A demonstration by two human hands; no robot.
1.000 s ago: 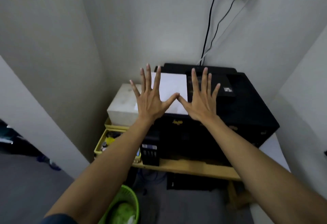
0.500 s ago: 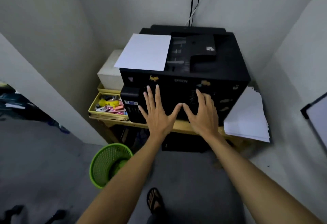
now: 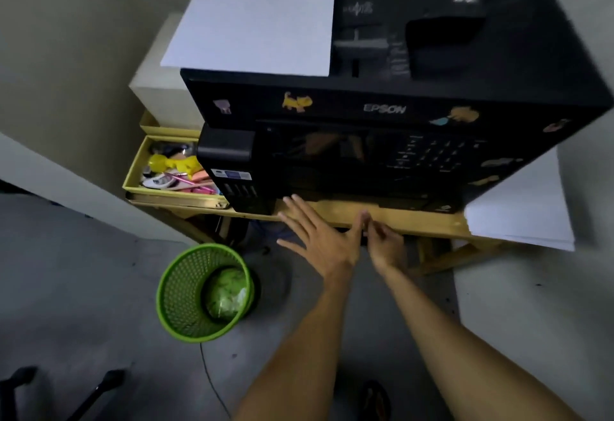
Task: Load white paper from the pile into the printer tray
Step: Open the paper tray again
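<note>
One black Epson printer (image 3: 382, 95), one round green mesh wastebasket (image 3: 204, 292), and two white paper lots (one stacked) are counted.

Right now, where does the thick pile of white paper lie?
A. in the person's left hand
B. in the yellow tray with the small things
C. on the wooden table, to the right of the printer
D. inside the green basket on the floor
C: the pile of white paper lies on the wooden table, beside the right side of the printer, and neither hand holds it.

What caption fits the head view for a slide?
Both hands, left and right, reach empty toward the black printer's base, paper pile waiting beside it.
</note>
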